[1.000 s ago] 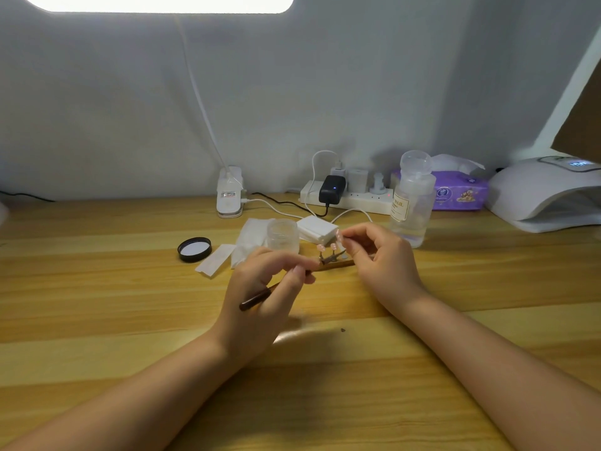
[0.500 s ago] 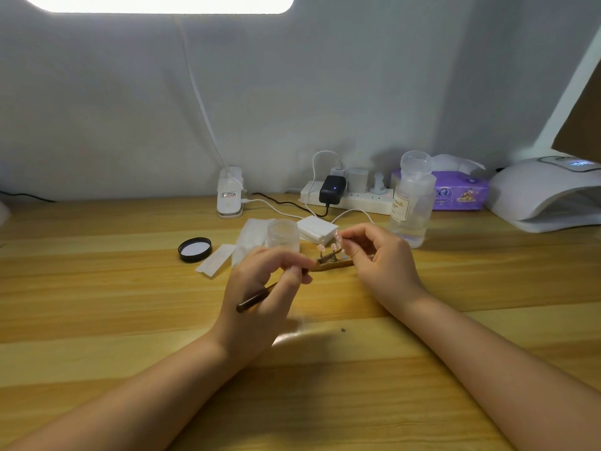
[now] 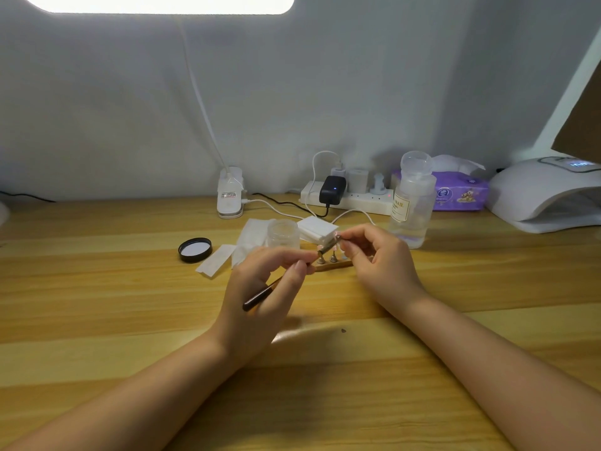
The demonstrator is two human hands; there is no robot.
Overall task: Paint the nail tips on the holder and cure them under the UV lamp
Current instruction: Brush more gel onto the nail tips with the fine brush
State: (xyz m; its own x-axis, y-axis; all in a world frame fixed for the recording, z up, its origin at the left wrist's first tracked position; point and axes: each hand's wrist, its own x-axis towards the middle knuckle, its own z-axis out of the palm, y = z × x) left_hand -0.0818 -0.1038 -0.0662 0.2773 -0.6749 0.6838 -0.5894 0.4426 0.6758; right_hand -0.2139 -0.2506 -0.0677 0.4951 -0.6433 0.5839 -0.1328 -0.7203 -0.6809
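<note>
A small wooden holder point(image 3: 335, 264) lies on the desk between my hands, with metal pegs point(image 3: 333, 257) standing on it. My left hand point(image 3: 260, 294) grips a dark brown brush point(image 3: 260, 296); its front end reaches up to a pink nail tip point(image 3: 336, 236). My right hand point(image 3: 380, 262) pinches that nail tip on its peg, lifted a little above the holder. The white UV lamp point(image 3: 549, 193) stands at the far right, its display lit.
Behind the holder stand an open clear jar point(image 3: 283, 233), its black lid point(image 3: 195, 250), white wipes point(image 3: 250, 239), a white pad stack point(image 3: 317, 228), a clear liquid bottle point(image 3: 411, 203), a power strip point(image 3: 344, 196), purple tissues point(image 3: 455, 190) and a lamp base point(image 3: 230, 196).
My right hand has raised the pinched nail tip slightly and the brush end has followed it up. My left hand has shifted only a little.
</note>
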